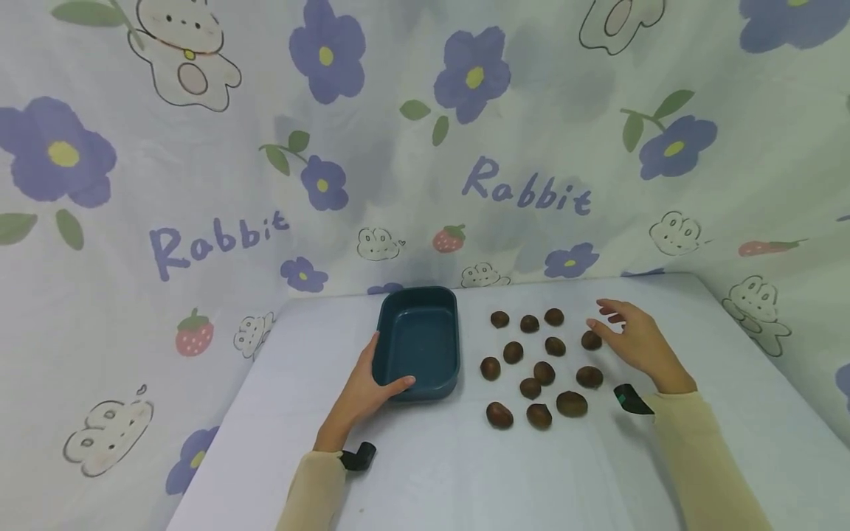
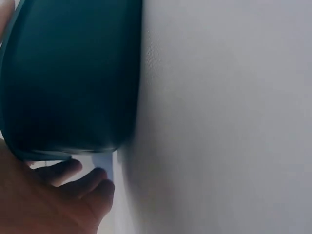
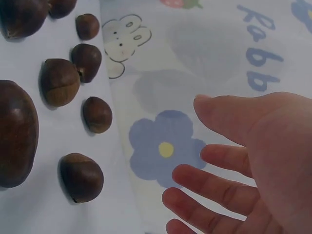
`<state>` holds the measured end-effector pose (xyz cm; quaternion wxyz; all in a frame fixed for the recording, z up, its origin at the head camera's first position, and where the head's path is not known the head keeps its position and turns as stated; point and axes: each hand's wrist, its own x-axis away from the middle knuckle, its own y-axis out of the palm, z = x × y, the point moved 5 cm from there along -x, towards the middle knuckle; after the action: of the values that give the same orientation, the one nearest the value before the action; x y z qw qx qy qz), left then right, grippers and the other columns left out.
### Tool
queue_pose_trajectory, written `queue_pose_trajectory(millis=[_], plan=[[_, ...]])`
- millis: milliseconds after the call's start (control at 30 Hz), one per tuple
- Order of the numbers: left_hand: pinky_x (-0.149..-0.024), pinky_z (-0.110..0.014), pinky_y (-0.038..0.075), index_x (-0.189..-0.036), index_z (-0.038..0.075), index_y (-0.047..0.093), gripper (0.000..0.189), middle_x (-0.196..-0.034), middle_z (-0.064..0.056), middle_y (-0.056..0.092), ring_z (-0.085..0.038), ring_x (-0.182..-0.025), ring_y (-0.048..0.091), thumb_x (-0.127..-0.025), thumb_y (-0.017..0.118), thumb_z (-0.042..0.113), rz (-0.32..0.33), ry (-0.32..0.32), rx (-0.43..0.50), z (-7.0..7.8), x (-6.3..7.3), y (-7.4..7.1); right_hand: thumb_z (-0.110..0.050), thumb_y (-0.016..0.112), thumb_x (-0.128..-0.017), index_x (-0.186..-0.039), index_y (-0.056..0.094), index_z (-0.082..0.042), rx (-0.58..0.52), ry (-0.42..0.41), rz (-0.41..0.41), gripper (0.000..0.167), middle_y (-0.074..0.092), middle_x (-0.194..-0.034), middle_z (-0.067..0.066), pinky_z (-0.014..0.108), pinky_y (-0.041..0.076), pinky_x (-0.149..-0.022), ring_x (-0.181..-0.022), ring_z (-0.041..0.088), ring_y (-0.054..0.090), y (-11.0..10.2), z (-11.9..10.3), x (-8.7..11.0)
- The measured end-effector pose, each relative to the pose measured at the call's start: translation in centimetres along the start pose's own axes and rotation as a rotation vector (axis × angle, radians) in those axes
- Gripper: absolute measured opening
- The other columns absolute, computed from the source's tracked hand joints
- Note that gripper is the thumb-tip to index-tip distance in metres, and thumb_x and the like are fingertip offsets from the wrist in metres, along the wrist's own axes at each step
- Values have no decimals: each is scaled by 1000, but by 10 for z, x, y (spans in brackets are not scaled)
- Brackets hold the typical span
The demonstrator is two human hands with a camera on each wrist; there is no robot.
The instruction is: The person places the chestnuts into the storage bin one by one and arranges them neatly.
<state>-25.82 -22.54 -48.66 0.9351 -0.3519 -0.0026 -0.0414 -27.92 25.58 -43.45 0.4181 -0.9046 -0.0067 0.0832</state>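
My left hand (image 1: pixel 367 383) grips the near left corner of a dark teal rectangular container (image 1: pixel 458 346), its thumb at the near rim and its fingers along the left side. In the left wrist view the container's wall (image 2: pixel 73 83) rises beside curled fingers (image 2: pixel 100 195). Over on the right, my right hand (image 1: pixel 639 341) hovers near the rightmost back chestnut (image 1: pixel 592 340), partly overlapping it in the head view. Its thumb and fingers are spread apart with nothing between them in the right wrist view, and a brown chestnut (image 3: pixel 82 178) lies beyond the fingertips.
Several more chestnuts lie scattered right of the container, including a large one (image 1: pixel 572 403) at the near side. All are on a white-covered table (image 1: pixel 465 472). Behind it hangs a cloth (image 1: pixel 398 177) printed with flowers and rabbits.
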Motion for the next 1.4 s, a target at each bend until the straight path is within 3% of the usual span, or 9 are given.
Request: queue_pose_trajectory(millis=[233, 733, 1167, 1400], plan=[[-125, -68, 24, -168, 24, -2, 132, -176, -13, 8, -43, -161, 17, -76, 85, 60, -37, -21, 0, -2, -5, 4, -40, 60, -105, -150, 47, 3, -18, 6, -15, 63, 58, -140, 31, 66, 48, -102, -126, 51, 56, 4, 6, -2], [-126, -66, 23, -167, 23, -6, 142, -177, -7, 3, -36, -163, 12, -70, 91, 55, -101, 43, 34, 7, -11, 10, -32, 65, -102, -147, 51, 5, -16, 28, -29, 60, 61, -137, 32, 65, 51, -100, -123, 52, 59, 11, 23, -7], [-124, -68, 24, -167, 25, -8, 139, -177, -10, 4, -41, -161, 15, -73, 90, 55, -114, 18, 55, 2, -14, 12, -23, 76, -94, -141, 58, 5, -59, 65, -86, 57, 63, -139, 29, 59, 56, -95, -121, 48, 63, 29, 52, -10], [-125, -68, 24, -167, 26, -6, 139, -176, -10, 6, -41, -161, 17, -72, 90, 56, -107, 17, 51, 5, -13, 10, -19, 76, -93, -137, 61, 6, -80, 70, -86, 54, 64, -136, 29, 57, 58, -95, -119, 47, 64, 32, 57, -10]])
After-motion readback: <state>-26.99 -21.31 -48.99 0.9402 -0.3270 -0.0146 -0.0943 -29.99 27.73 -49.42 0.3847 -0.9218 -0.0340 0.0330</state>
